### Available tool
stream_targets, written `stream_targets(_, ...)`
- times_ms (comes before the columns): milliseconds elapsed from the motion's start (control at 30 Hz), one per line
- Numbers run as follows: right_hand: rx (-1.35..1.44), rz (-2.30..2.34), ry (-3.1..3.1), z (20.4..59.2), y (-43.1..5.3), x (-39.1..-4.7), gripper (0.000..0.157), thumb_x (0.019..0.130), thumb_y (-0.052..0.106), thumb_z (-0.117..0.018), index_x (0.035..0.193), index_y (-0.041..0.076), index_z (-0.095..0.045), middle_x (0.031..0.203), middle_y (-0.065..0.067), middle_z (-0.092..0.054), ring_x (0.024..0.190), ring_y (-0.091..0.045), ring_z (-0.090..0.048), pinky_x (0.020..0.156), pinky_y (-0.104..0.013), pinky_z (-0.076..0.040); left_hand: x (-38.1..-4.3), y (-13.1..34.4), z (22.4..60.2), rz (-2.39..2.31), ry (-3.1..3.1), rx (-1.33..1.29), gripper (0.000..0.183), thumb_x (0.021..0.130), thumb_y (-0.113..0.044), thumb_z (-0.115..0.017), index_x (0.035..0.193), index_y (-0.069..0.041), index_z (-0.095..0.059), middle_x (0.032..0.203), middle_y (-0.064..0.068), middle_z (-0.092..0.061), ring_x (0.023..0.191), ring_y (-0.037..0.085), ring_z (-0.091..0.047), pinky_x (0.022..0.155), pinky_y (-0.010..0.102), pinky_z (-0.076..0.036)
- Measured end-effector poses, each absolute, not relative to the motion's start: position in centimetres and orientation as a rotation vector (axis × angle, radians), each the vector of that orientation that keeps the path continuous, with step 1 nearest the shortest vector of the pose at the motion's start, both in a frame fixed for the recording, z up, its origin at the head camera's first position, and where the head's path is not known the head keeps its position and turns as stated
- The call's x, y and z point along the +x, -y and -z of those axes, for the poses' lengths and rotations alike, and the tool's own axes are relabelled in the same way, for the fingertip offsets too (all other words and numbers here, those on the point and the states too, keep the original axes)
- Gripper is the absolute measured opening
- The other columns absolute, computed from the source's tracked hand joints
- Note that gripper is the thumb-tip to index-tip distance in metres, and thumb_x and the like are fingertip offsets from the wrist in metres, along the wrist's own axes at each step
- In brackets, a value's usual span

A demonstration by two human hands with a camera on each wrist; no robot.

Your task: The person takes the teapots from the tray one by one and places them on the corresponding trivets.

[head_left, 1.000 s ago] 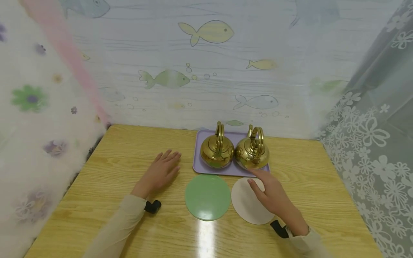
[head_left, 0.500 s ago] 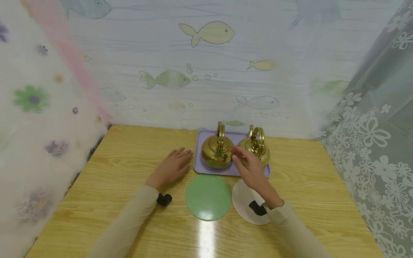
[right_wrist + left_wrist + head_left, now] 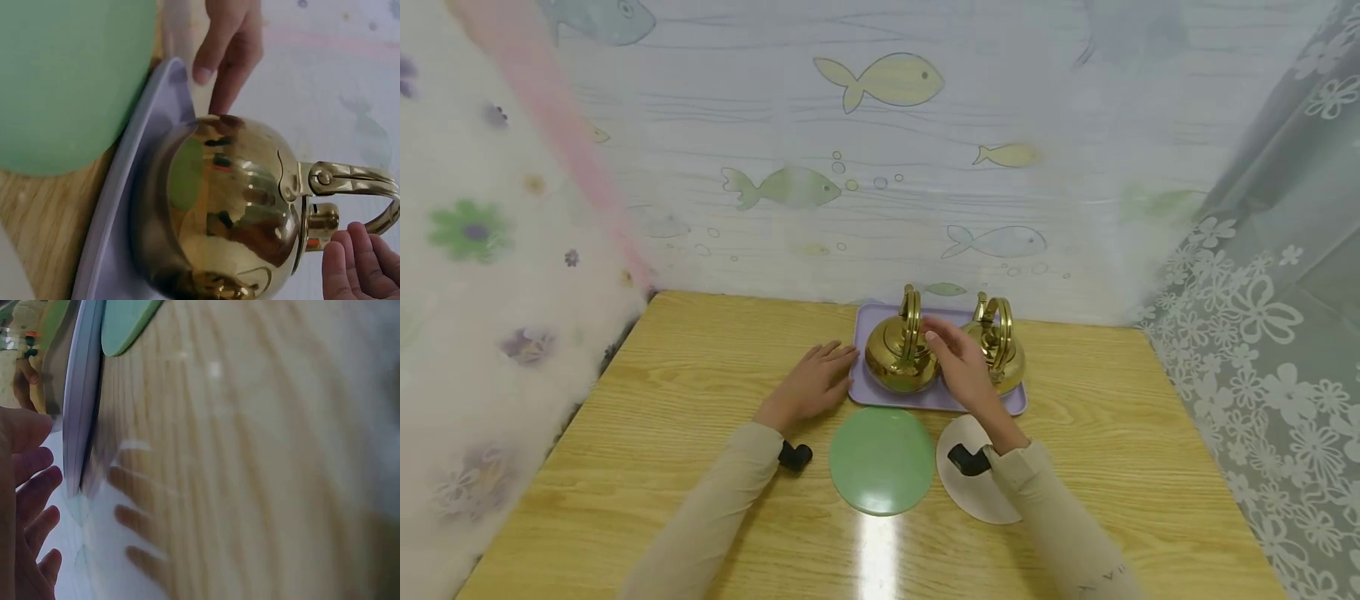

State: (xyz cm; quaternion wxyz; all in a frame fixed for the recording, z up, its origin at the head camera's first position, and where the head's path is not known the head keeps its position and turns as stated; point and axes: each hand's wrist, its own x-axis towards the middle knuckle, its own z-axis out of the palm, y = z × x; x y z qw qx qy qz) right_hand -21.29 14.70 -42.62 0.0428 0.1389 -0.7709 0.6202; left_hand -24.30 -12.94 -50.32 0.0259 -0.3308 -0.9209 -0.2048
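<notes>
Two shiny gold kettles stand side by side on a lilac tray (image 3: pixel 867 393). My right hand (image 3: pixel 966 371) reaches in front of the right kettle (image 3: pixel 1013 362), hiding part of it, with fingers beside the handle of the left kettle (image 3: pixel 891 364). In the right wrist view its fingertips (image 3: pixel 357 240) are close to that kettle's lid knob and arched handle; no grip shows. My left hand (image 3: pixel 808 387) is at the tray's left edge, fingers extended. From the left wrist, its fingers (image 3: pixel 39 490) appear loosely bent beside the tray rim (image 3: pixel 81 406); contact there is unclear.
In front of the tray lie a green round mat (image 3: pixel 882 461) and a pale round mat (image 3: pixel 958 492), the latter partly under my right forearm. The wooden table (image 3: pixel 715 333) meets a fish-patterned curtain (image 3: pixel 760 242) at the back.
My right hand has moved left and up from the right kettle's front to beside the left kettle's handle. My left hand has slid right to the tray's edge. Both kettles stay put.
</notes>
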Motion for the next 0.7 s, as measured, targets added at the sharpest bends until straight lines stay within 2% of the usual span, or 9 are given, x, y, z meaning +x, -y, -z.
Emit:
stream_targets(167, 0.383, -2.068, 2.291, 42.3, -14.0, -22.3, 0.043, 0.108, 0.019, -0.049, 0.144, -0.005, -0.053, 0.142, -0.026, -0.056, 0.123, -0.038, -0.06, 0.105, -0.047, -0.051, -25.0, 12.8, 50.8, 0.595, 2.866, -1.001, 0.056, 0.101, -0.025, -0.055, 0.151, -0.001, -0.047, 0.157, 0.015, -0.046, 0.151, 0.04, -0.03, 0.124, 0.059, -0.018)
stream_targets(333, 0.315, -2.25, 2.235, 42.0, -13.5, -23.0, 0.046, 0.109, 0.021, -0.047, 0.146, -0.006, -0.049, 0.141, -0.028, -0.055, 0.117, -0.021, -0.063, 0.107, -0.042, -0.05, -25.3, 12.7, 50.8, 0.618, 2.881, -0.978, 0.057, 0.1, -0.024, -0.055, 0.152, -0.002, -0.046, 0.157, 0.014, -0.046, 0.152, 0.039, -0.028, 0.124, 0.06, -0.016)
stream_targets(467, 0.256, -2.385, 2.149, 41.9, -13.1, -23.4, 0.046, 0.109, 0.017, -0.046, 0.144, -0.011, -0.048, 0.135, -0.033, -0.058, 0.103, -0.01, -0.066, 0.098, -0.031, -0.054, -25.4, 12.7, 51.0, 0.685, 2.896, -0.972, 0.059, 0.1, -0.024, -0.053, 0.153, -0.001, -0.045, 0.159, 0.015, -0.043, 0.152, 0.04, -0.028, 0.124, 0.061, -0.017)
stream_targets(600, 0.239, -2.489, 2.081, 41.6, -12.9, -23.5, 0.046, 0.109, 0.013, -0.045, 0.144, -0.016, -0.045, 0.128, -0.032, -0.062, 0.095, -0.009, -0.067, 0.087, -0.025, -0.056, -25.3, 12.6, 51.4, 0.748, 2.923, -0.943, 0.062, 0.098, -0.026, -0.051, 0.155, -0.001, -0.041, 0.162, 0.014, -0.038, 0.152, 0.041, -0.026, 0.123, 0.061, -0.017)
stream_targets(700, 0.241, -2.535, 2.066, 41.4, -12.9, -23.5, 0.047, 0.109, 0.014, -0.045, 0.146, -0.015, -0.043, 0.126, -0.027, -0.063, 0.097, -0.009, -0.067, 0.085, -0.025, -0.055, -25.2, 12.6, 51.7, 0.797, 2.927, -0.922, 0.064, 0.097, -0.026, -0.051, 0.155, -0.002, -0.041, 0.163, 0.013, -0.036, 0.153, 0.041, -0.025, 0.124, 0.061, -0.016)
